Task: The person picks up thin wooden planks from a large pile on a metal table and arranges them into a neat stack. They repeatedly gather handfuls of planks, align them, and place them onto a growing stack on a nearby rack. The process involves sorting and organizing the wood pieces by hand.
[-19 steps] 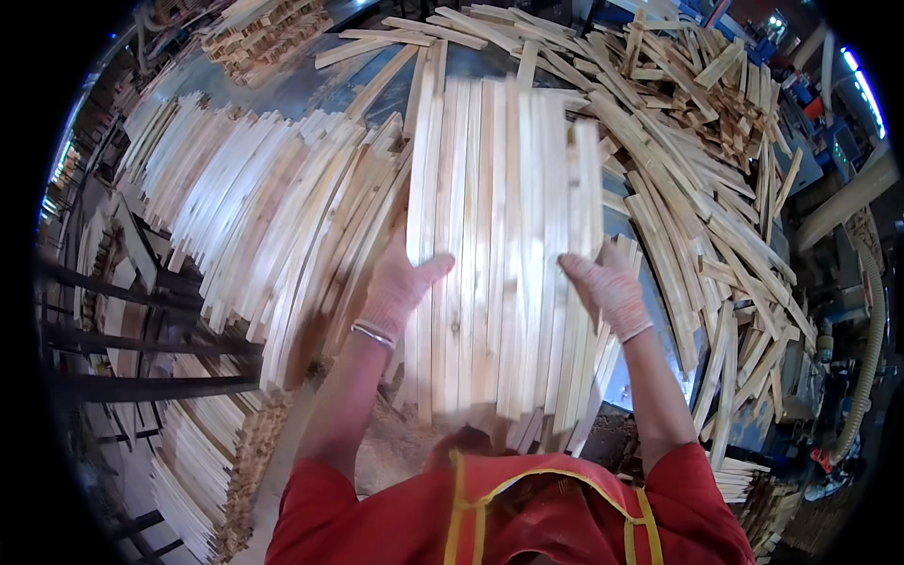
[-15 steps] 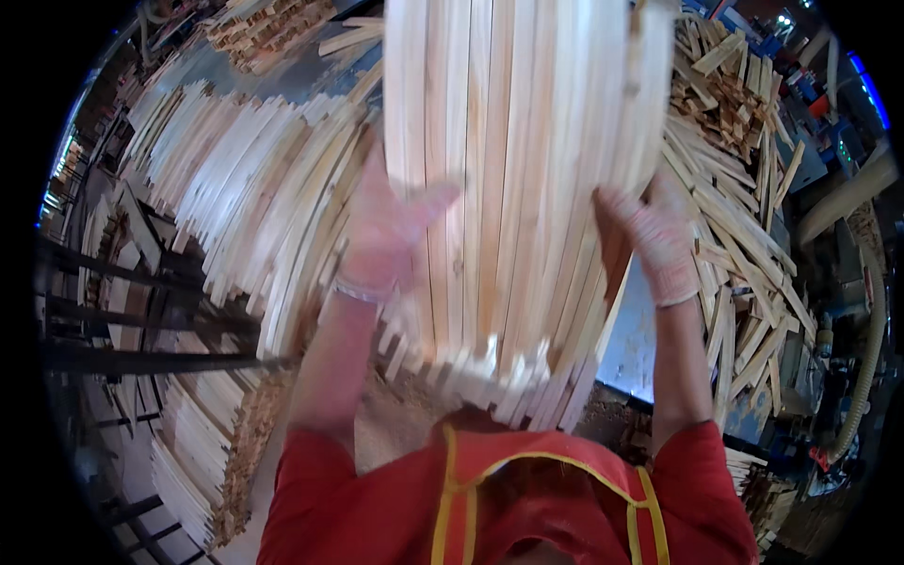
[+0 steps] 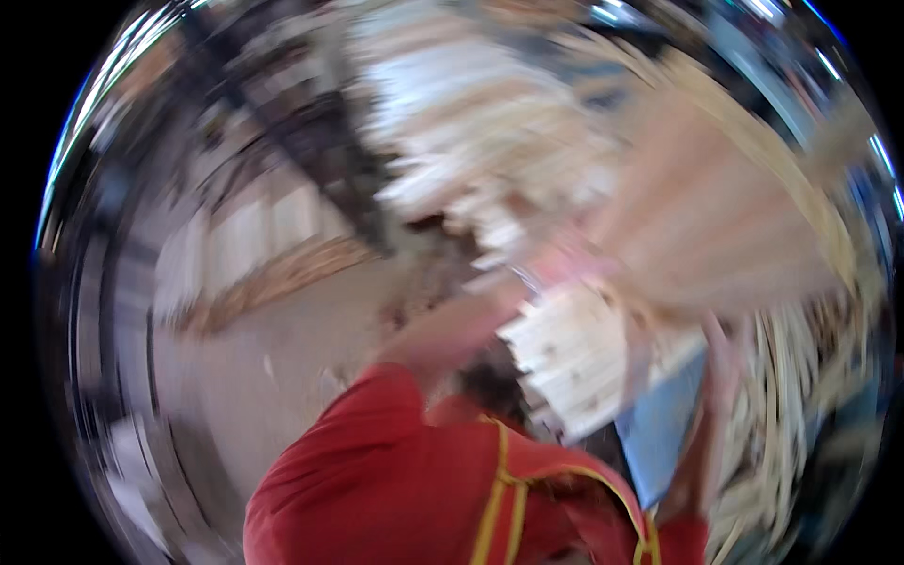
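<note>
Blue surface (image 3: 664, 424) bearing wooden strips (image 3: 576, 363).
Left hand (image 3: 572, 260) clasps a raised wooden bundle (image 3: 720, 207); right hand (image 3: 725, 356) meets its lower edge, grip too blurred to tell.

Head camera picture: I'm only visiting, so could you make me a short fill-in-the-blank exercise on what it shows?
1. The bundle that the left hand and the right hand hold is made of ____.
2. The sleeves on the person's arms are coloured ____.
3. The bare patch of tabletop near the right hand is coloured ____.

Missing words: wood; red; blue.
</note>
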Demonstrator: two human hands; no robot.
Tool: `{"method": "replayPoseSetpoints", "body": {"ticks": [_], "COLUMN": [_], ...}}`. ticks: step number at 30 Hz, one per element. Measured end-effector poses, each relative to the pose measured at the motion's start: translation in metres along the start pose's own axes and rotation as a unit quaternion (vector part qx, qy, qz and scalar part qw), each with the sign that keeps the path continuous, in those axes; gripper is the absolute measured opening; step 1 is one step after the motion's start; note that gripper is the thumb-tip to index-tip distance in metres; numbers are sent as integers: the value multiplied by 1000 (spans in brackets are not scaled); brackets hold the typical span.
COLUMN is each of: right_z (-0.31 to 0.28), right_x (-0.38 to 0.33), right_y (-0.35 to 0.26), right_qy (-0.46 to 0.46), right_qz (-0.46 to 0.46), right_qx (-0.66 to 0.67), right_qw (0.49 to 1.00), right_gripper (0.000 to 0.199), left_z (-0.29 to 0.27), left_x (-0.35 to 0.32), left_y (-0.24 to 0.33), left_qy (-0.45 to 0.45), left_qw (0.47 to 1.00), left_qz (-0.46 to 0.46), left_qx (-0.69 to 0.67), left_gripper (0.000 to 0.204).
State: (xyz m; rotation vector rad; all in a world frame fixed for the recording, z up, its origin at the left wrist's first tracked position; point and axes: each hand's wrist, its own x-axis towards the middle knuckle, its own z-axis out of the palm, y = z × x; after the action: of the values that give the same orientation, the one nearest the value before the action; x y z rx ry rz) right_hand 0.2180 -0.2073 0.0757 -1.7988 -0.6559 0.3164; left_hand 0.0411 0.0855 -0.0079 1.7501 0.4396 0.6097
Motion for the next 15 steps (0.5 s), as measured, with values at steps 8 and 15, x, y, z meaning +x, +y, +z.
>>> {"method": "replayPoseSetpoints", "body": {"ticks": [8, 15], "right_z": [51, 256], "right_x": [-70, -167], "right_y": [-96, -103], "right_qy": [-83, -229], "right_qz": [-60, -126], "right_qx": [-95, 86], "right_qw": [990, 961], "right_gripper": [72, 70], "left_z": [-106, -262], "left_x": [-188, -384], "left_y": [139, 123], "left_qy": [132, 278], "left_qw": [967, 903], "left_qz": [27, 24], "left_qx": [215, 326], "left_gripper": [113, 130]}}
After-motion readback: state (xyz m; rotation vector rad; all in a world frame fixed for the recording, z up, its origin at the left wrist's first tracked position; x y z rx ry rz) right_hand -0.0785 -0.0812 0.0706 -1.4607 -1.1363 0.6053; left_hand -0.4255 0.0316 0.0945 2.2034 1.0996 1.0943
